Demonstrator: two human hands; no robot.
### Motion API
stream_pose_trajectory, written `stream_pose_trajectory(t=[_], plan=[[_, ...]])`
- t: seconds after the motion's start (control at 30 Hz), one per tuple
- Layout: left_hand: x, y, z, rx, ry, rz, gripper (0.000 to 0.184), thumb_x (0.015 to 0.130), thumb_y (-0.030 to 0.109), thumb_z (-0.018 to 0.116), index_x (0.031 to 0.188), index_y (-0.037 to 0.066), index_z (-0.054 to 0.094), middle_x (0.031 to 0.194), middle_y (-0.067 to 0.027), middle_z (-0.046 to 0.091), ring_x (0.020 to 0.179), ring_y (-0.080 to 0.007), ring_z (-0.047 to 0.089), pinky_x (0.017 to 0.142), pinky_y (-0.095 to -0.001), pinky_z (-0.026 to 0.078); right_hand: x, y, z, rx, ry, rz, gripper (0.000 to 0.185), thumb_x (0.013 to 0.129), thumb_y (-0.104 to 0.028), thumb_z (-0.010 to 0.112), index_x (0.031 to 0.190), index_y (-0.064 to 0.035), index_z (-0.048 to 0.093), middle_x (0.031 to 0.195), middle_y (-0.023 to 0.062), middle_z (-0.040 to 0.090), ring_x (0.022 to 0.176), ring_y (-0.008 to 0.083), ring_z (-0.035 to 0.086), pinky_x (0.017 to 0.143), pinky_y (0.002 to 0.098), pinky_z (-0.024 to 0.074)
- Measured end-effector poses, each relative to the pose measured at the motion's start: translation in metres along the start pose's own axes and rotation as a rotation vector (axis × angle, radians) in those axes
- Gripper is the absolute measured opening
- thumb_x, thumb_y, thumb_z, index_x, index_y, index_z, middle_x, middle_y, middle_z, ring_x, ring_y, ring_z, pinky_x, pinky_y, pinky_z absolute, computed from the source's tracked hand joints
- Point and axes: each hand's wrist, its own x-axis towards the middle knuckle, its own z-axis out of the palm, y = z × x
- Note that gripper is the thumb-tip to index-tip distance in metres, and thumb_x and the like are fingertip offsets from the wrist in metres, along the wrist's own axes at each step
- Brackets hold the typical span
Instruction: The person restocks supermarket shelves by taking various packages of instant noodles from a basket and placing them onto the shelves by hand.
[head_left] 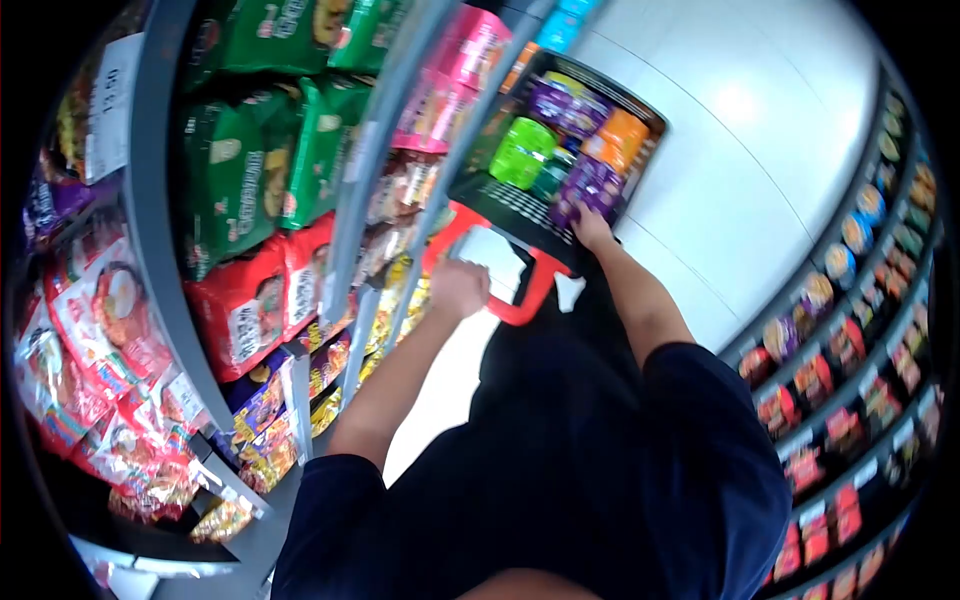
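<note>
My left hand (460, 289) is closed around the red handle (527, 291) of a black shopping basket (640, 107). Inside the basket, my right hand (592, 226) reaches over the near right corner, its fingers on a purple package (586, 187); whether they grip it or only touch it is hard to tell. Beside that package lie a bright green package (522, 153), a dark green item (553, 174), an orange package (617, 139) and more purple packages (568, 106) at the far side.
Shelves with green bags (225, 180), red bags (240, 318) and clear-and-red packets (110, 315) stand close on the left. Curved shelves with round tubs (856, 233) and small packs run down the right. Pale tiled floor (730, 200) lies between them.
</note>
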Motion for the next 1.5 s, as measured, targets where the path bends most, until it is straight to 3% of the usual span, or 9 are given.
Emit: stream_pose_trajectory(t=[0.13,0.27,0.47,0.8,1.0,1.13,1.17,1.27,1.5], plan=[[0.007,0.0,-0.005,-0.061,-0.062,-0.054,0.036,0.087,0.026,0.05,0.061,0.01,0.067,0.064,-0.0083,0.066,0.066,-0.0277,0.063,0.072,-0.0411,0.046,0.014,-0.017,-0.014,-0.543,-0.449,-0.14,0.077,0.081,-0.038,0.069,0.146,-0.019,0.032,0.132,0.0218,0.053,0.114,0.039,0.057,0.093,0.045,0.0493],[0.017,0.003,-0.002,-0.159,0.151,-0.048,0.028,0.081,0.021,0.06,0.055,0.011,0.06,0.058,-0.0051,0.06,0.06,-0.0255,0.059,0.067,-0.0393,0.045,0.053,0.019,0.015,-0.478,-0.359,-0.029,0.073,0.08,-0.03,0.073,0.141,-0.0107,0.038,0.111,0.0182,0.066,0.103,0.0365,0.064,0.086,0.0453,0.0526],[0.046,0.009,-0.018,-0.145,0.231,-0.02,0.03,0.08,0.024,0.059,0.053,0.011,0.06,0.056,-0.0059,0.059,0.058,-0.0265,0.058,0.064,-0.0389,0.043,0.029,0.005,-0.045,-0.443,-0.147,-0.058,0.029,0.08,-0.023,0.071,0.103,-0.008,0.062,0.1,0.0188,0.068,0.096,0.0372,0.065,0.084,0.0473,0.0518],[0.113,0.024,-0.032,-0.239,0.464,0.041,0.025,0.077,0.021,0.06,0.054,0.01,0.06,0.055,-0.0055,0.058,0.057,-0.0258,0.059,0.067,-0.039,0.046,0.04,0.018,-0.113,-0.35,-0.093,-0.2,0.026,0.085,-0.022,0.057,0.103,-0.0086,0.069,0.105,0.0189,0.068,0.101,0.0363,0.064,0.09,0.0443,0.0495],[0.15,0.035,-0.042,-0.221,0.506,0.058,0.032,0.081,0.026,0.057,0.055,0.01,0.063,0.059,-0.0071,0.062,0.061,-0.0264,0.062,0.07,-0.0399,0.047,0.021,0.031,-0.143,-0.201,0.086,-0.392,0.024,0.081,-0.009,0.056,0.101,-0.0041,0.068,0.101,0.019,0.067,0.098,0.0363,0.062,0.089,0.0403,0.05],[0.166,0.041,-0.054,-0.186,0.494,0.053,0.034,0.082,0.028,0.057,0.054,0.01,0.064,0.059,-0.0077,0.063,0.063,-0.0263,0.063,0.071,-0.0397,0.047,0.008,0.041,-0.146,-0.294,0.095,-0.414,0.022,0.08,-0.008,0.056,0.099,-0.0069,0.068,0.102,0.0143,0.066,0.104,0.0324,0.06,0.104,0.0488,0.0389],[0.17,0.038,-0.05,-0.17,0.518,0.068,0.034,0.082,0.027,0.056,0.053,0.01,0.064,0.058,-0.0079,0.062,0.06,-0.0263,0.062,0.069,-0.0398,0.047,0.006,0.043,-0.139,-0.291,0.092,-0.361,0.022,0.08,-0.008,0.056,0.099,-0.0081,0.067,0.103,0.0121,0.066,0.106,0.0309,0.059,0.109,0.0541,0.0302],[0.184,0.04,-0.055,-0.178,0.551,0.088,0.033,0.082,0.026,0.056,0.054,0.01,0.064,0.056,-0.0078,0.062,0.056,-0.0267,0.061,0.066,-0.0401,0.048,-0.001,0.034,-0.143,-0.3,0.138,-0.32,0.02,0.082,-0.009,0.055,0.099,-0.0082,0.067,0.102,0.0119,0.066,0.107,0.0301,0.059,0.111,0.0536,0.0288],[0.223,0.051,-0.074,-0.218,0.576,0.148,0.027,0.08,0.021,0.058,0.056,0.01,0.06,0.059,-0.0075,0.062,0.06,-0.0275,0.061,0.063,-0.0417,0.046,0.035,0.016,-0.176,-0.328,0.339,-0.066,0.018,0.084,-0.017,0.057,0.098,-0.0104,0.066,0.098,0.013,0.068,0.098,0.029,0.063,0.099,0.0492,0.0387]])
